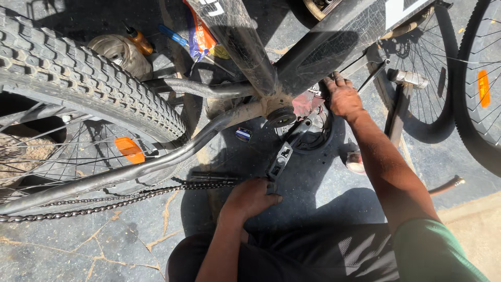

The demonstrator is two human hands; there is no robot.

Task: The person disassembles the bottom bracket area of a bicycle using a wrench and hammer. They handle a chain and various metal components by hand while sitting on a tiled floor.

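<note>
the person's dark-clothed lap fills the bottom of the view, above cracked grey pavement (130,245). just beyond it the left hand (250,198) is curled closed over the pedal end of a black crank arm (284,154), fingers wrapped down so the pedal itself is mostly hidden. beside that hand a loose bicycle chain (109,203) sags along the ground and runs off to the left edge.

the crank arm rises from the hand to the bottom bracket (281,116) of a dusty black bicycle frame (245,47), where the frame tubes meet. the right arm, in a green sleeve, stretches further out; the right hand (343,98) presses against the far side of the bottom bracket, fingers bent and narrow, but i cannot tell what they hold.

to the left stands the knobby rear tyre (88,78) with an orange reflector (129,150) in its spokes. further off lie an orange-capped bottle (140,40) and a blue-handled tool (173,35). at far right another wheel (472,104) carries its own orange reflector.
</note>
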